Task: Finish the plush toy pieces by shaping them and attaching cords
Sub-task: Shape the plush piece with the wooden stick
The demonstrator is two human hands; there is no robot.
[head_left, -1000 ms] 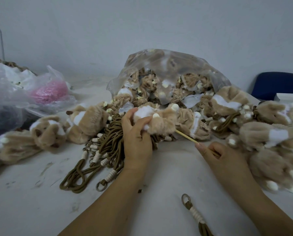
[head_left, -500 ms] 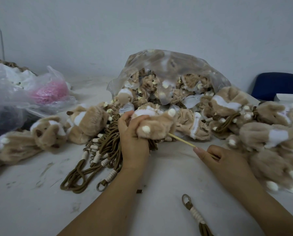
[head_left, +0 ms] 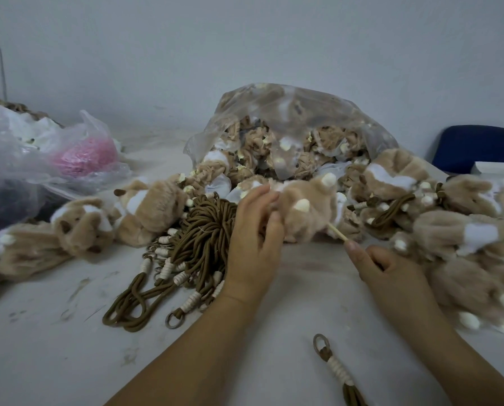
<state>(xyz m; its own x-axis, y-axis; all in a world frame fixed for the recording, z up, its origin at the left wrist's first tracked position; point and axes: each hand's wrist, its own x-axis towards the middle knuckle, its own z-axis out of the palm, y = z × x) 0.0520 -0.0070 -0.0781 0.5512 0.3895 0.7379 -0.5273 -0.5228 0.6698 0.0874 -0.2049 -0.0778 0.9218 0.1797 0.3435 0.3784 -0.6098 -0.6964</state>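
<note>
Head view showed a bundle of brown cords lying left of centre on the bench. Just right of it, the left hand gripped a tan plush piece with curled fingers, over the bench middle. A thin stick went into the piece from the right, pinched by the right hand.

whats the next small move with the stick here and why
Probably push the wooden stick a little deeper into the plush piece. The left hand grips the piece, and the right hand pinches the stick, whose tip sits at the piece's lower edge, so shaping seems under way; the loose cord lies untouched on the table.
</note>
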